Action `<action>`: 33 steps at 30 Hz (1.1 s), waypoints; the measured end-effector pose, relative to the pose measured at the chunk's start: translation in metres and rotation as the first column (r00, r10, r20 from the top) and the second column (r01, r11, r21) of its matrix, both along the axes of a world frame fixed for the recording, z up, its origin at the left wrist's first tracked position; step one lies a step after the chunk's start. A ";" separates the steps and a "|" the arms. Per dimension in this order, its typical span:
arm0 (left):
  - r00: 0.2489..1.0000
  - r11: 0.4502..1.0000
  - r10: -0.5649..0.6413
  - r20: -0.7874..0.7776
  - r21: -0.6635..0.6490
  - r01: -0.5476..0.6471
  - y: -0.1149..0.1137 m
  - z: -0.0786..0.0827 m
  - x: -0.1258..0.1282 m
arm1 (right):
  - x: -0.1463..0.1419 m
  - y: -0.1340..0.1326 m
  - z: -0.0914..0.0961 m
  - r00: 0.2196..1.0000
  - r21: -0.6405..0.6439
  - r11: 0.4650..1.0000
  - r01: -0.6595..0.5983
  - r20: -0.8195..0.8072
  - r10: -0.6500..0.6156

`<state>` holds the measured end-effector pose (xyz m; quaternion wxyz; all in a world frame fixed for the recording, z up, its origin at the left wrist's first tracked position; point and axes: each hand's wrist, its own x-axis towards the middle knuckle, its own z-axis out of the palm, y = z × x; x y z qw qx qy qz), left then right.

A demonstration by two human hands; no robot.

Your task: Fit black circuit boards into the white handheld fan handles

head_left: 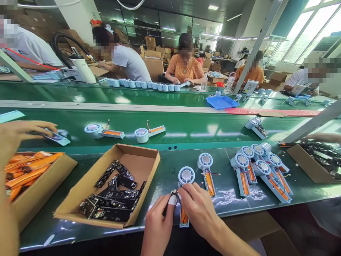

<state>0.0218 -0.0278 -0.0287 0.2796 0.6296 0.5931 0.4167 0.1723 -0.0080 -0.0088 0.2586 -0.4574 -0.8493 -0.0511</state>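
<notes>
Head view: At nine o'clock on a factory line, a co-worker's hand [34, 128] hangs over a pale-blue part [60, 138], while just below it, between eight and nine o'clock, a cardboard box [45, 193] brims with orange pieces [39, 167]. A shallow carton [141, 151] at eight o'clock holds black circuit boards [112, 214], with two light-blue fan-like units on the green belt [199, 124] behind it. At six o'clock, the worker's left hand [157, 221] pinches a small dark piece [174, 192], mostly hidden by the fingers, above the tabletop. Beyond it lies a light-blue fan-like unit [186, 175], its orange-lined handle pointing toward the worker. The right hand [198, 206] meets the left over that handle, fingertips bunched beside the piece; whether they grip anything cannot be told. A second unit [205, 161] lies at four o'clock, a cluster of units [263, 167] between three and four, and a box [306, 163] of black parts near three.
</notes>
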 end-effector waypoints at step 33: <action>0.968 0.985 -0.129 -0.215 0.086 0.150 0.017 -0.002 -0.008 | 0.047 0.047 -0.026 0.919 0.000 0.950 -0.311 -0.254 0.301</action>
